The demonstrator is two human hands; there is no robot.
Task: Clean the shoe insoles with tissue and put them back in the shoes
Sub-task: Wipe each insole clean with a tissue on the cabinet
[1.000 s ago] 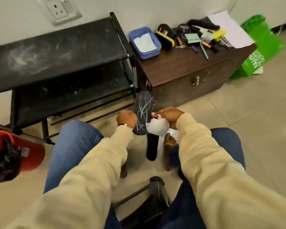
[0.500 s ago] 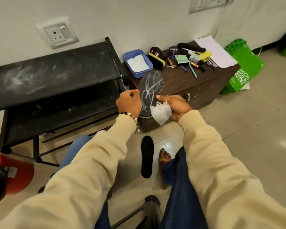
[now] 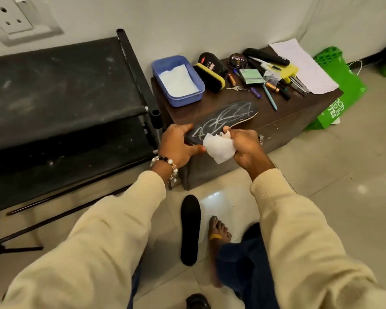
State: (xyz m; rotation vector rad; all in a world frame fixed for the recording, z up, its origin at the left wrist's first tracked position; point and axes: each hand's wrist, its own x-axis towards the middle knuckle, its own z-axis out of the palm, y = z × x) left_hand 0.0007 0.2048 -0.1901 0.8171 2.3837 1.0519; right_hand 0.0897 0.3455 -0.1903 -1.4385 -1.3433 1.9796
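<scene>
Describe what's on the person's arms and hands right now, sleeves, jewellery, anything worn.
Both arms wear long, loose cream sleeves with ribbed cuffs, the left sleeve pushed slightly up the wrist. The left hand has a beaded bracelet of white and black beads at the wrist. The right hand is bare, with no ring or watch visible, below the right sleeve.

The marked insole (image 3: 226, 119), upright a second ago, now lies nearly flat, its far end reaching out over the wooden chest (image 3: 283, 117). The left hand (image 3: 178, 144) has shifted to grip its near end. The right hand (image 3: 243, 144) has brought the tissue (image 3: 218, 149) against the insole's near edge.
</scene>
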